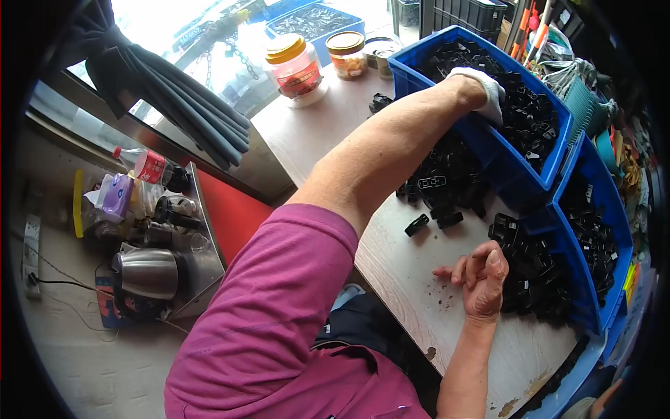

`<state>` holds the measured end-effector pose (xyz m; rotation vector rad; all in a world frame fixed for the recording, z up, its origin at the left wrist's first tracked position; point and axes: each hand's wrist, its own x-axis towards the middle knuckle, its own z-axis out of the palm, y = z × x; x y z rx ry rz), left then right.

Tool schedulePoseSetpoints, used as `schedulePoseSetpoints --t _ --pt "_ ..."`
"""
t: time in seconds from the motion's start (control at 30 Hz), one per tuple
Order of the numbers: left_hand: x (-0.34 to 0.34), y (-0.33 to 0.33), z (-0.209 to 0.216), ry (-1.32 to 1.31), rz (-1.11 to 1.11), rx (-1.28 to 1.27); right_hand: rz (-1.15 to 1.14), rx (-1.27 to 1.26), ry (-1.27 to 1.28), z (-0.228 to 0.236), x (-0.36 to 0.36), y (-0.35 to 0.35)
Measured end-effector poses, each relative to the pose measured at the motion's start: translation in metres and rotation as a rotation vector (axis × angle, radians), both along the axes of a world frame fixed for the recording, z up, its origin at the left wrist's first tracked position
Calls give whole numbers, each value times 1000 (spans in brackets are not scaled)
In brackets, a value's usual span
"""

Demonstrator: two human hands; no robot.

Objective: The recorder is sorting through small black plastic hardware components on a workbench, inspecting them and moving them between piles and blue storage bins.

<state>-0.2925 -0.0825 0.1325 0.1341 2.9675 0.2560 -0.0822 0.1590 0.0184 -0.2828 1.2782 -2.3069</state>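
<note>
My left hand (490, 98), in a white glove, reaches over the rim of the upper blue bin (513, 164), among small black plastic parts (534, 112). Its fingers are hidden, so whether it grips anything does not show. Bare and palm up, my right hand (481, 279) hovers over or rests on the table, its fingers loosely bent and apart with nothing visible in them. Beside it lies a pile of black plastic parts (534, 279). Another heap of black parts (447, 174) sits below my left forearm, with a loose black part (417, 224) at its near edge.
A second blue bin (583, 269) of black parts stands at the right. Lidded jars (293, 73) sit on the table (398, 279) near the window. At left, a steel kettle (148, 274) and a red-labelled bottle (148, 166) crowd a side surface. A dark curtain (171, 91) hangs by the window.
</note>
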Motion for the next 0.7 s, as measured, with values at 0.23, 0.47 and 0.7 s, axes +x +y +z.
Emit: schedulePoseSetpoints --t 0.23,0.47,0.7 --pt "-1 -1 -2 154 -51 48 -22 61 72 -2 0 -1" --pt "-6 0 -7 233 -52 26 -6 22 35 -5 -1 2" --pt "-2 -2 -4 290 -22 42 76 47 47 -6 -4 4"
